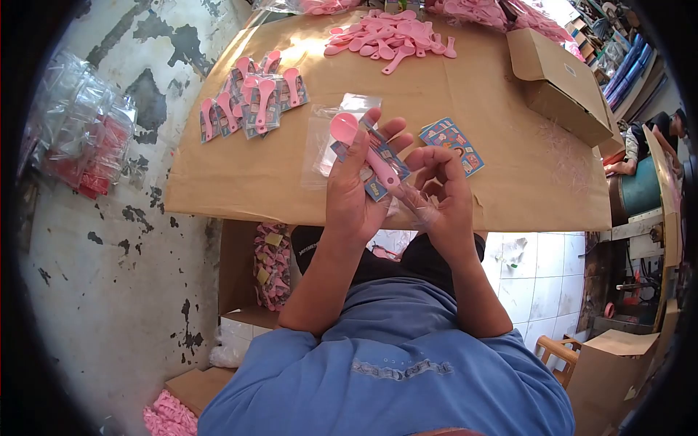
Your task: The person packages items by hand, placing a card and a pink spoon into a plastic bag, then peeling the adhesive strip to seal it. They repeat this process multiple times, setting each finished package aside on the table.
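Observation:
My left hand (349, 200) is closed on a pink spoon (380, 167) lying over a printed card (376, 190), its thumb pressed near the spoon's bowl. At the handle end, my right hand (449, 200) pinches a clear plastic bag (416, 204); how far the bag covers the card is hard to make out. Beyond my left hand, clear bags (320, 138) lie flat on the table. Several printed cards (465, 149) are stacked to the right of my hands.
Spoons paired with cards (265, 105) are piled at the table's left. A heap of loose pink spoons (392, 36) lies at the back. An open cardboard box (563, 91) stands at the right. Plastic packets (80, 123) are on the left, and another person's arm (622, 167) shows far right.

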A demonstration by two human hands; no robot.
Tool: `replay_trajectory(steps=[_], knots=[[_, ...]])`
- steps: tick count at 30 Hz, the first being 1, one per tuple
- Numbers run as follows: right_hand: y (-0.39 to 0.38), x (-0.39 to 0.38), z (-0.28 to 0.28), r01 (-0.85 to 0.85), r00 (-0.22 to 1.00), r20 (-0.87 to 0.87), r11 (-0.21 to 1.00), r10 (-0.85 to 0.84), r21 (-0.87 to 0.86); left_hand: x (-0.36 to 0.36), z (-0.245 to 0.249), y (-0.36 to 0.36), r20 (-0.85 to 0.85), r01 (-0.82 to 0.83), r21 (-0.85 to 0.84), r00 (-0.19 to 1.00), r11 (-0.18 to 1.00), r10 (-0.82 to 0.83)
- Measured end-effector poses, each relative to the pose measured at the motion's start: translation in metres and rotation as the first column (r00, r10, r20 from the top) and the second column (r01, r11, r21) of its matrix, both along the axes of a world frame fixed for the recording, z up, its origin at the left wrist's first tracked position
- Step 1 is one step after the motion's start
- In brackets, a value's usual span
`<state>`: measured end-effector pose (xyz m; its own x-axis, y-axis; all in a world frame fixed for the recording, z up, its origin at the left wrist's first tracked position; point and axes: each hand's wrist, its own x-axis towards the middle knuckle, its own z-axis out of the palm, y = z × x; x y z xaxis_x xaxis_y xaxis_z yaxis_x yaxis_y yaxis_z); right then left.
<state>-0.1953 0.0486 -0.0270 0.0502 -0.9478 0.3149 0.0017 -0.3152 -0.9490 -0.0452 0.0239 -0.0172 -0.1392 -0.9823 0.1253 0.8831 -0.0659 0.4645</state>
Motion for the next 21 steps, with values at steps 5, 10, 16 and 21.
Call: replay_trajectory(steps=[5, 10, 16, 21], knots=[[-0.001, -0.002, 0.005, 0.066, 0.872, -0.308, 0.714, -0.381, -0.697, 0.012, 0.002, -0.006, 0.006, 0.055, 0.021, 0.998, 0.998, -0.055], [0.015, -0.031, 0.01, -0.148, 0.913, -0.384, 0.762, -0.14, -0.631, 0.028, -0.003, -0.006, -0.045, 0.152, 0.107, 0.988, 0.983, -0.148], [0.0, -0.034, 0.023, -0.042, 0.785, -0.528, 0.823, -0.324, -0.567, 0.03, 0.003, -0.003, -0.066, 0.233, 0.129, 0.972, 0.964, -0.227], [-0.009, -0.012, 0.027, -0.171, 0.783, -0.57, 0.794, -0.249, -0.583, 0.016, 0.004, 0.008, -0.025, 0.311, 0.157, 0.95, 0.938, -0.311]])
